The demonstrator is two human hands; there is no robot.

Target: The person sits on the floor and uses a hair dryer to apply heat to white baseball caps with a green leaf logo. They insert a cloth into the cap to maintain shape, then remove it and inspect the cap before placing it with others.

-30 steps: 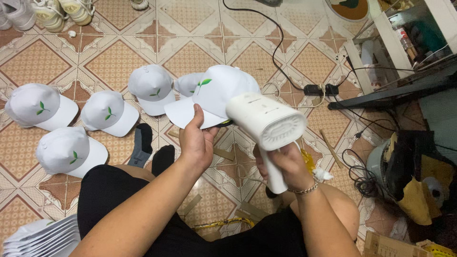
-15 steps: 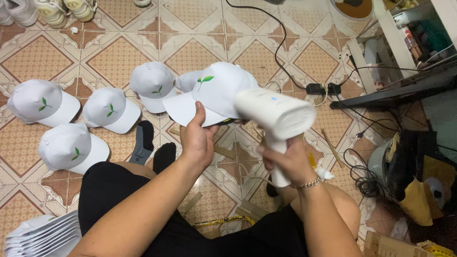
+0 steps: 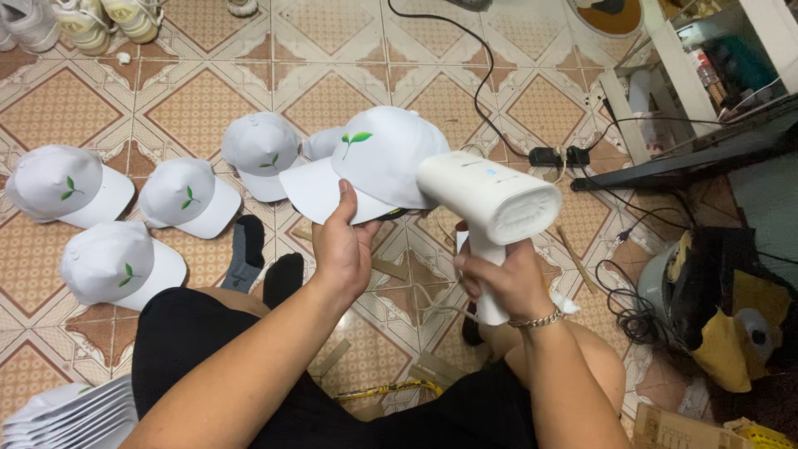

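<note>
Two hands busy: my left hand [image 3: 341, 249] pinches the brim of a white cap [image 3: 370, 166] held above the floor; my right hand [image 3: 499, 283] grips the steamer [image 3: 490, 204] handle. Cap looks light, soft-crowned, stiff-brimmed.

Left hand [image 3: 342, 249] grips the brim of a white cap [image 3: 370, 166] with a green leaf emblem, held up over the tiled floor [image 3: 332, 41]. Right hand [image 3: 503, 278] clasps the handle of a white handheld garment steamer [image 3: 490, 204], its head touching the cap's crown. Four more white caps [image 3: 179, 195] lie on the floor to the left. Stack of white cap pieces [image 3: 71, 411] at the lower-left corner. Black power strip [image 3: 553, 155] and cords to the right.
</note>
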